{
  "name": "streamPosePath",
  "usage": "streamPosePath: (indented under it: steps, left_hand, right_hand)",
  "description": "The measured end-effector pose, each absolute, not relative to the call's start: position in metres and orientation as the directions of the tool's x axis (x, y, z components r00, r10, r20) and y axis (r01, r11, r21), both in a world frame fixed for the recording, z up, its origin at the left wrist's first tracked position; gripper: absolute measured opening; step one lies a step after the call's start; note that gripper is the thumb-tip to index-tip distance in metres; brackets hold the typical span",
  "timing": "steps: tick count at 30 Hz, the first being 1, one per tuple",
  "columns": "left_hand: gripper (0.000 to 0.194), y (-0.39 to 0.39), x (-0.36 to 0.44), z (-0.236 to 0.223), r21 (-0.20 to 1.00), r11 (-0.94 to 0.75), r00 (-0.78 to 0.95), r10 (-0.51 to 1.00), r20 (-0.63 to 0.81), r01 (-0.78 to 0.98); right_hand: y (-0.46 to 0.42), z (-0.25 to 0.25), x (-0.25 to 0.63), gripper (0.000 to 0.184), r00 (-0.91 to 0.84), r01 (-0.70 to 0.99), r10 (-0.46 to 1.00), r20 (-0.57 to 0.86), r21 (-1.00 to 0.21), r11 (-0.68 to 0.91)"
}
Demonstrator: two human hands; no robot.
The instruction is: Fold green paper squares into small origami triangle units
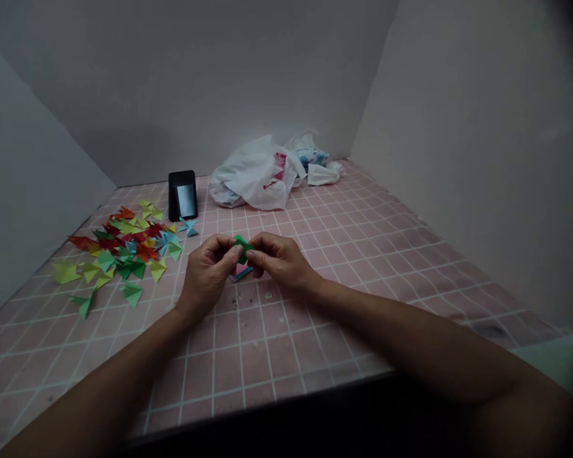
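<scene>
Between both hands is a small piece of folded green paper [242, 247], pinched at its two sides. My left hand [211, 266] grips its left side with thumb and fingers, and my right hand [281, 259] closes on its right side. Just below the fingers a flat piece of blue and pink paper [241, 273] lies on the table, partly hidden by the hands. To the left spreads a loose pile of folded paper pieces [130, 268] in red, orange, yellow, green and light blue.
A dark phone [182, 196] leans upright near the back wall. A white plastic bag [255, 175] with pink marks sits right of it, beside a blue-patterned packet [312, 156] with white tissue. The pink checked tablecloth [353, 222] reaches pale walls on three sides.
</scene>
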State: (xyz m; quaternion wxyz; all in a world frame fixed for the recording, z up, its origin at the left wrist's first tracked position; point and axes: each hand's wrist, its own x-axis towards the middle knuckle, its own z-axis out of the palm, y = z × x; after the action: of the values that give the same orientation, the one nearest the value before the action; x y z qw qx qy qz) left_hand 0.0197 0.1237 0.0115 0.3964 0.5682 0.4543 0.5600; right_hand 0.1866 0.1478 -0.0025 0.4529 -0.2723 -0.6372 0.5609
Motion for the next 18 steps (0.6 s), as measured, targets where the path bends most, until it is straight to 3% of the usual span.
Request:
streamPosePath:
  steps: [7,11,18]
  left_hand:
    - [0.021,0.1212,0.0188,0.0139,0.966,-0.237,-0.002,0.971,0.239,0.106]
    - [0.027,0.1203,0.0175,0.0153,0.956,-0.248,-0.024,0.967,0.254,0.158]
    - [0.034,0.1248,0.0168,0.0135,0.982,-0.156,0.048,0.987,0.151,0.106]
  right_hand:
    - [0.1487,0.0048,0.1909,0.015,-0.483,-0.033,0.822,0.301,-0.945,0.326]
    - [0.1474,0.0056,0.1899,0.014,-0.515,-0.043,0.807,0.289,-0.949,0.313]
    - [0.152,0.0019,0.1898,0.015,-0.437,-0.01,0.867,0.237,-0.966,0.259]
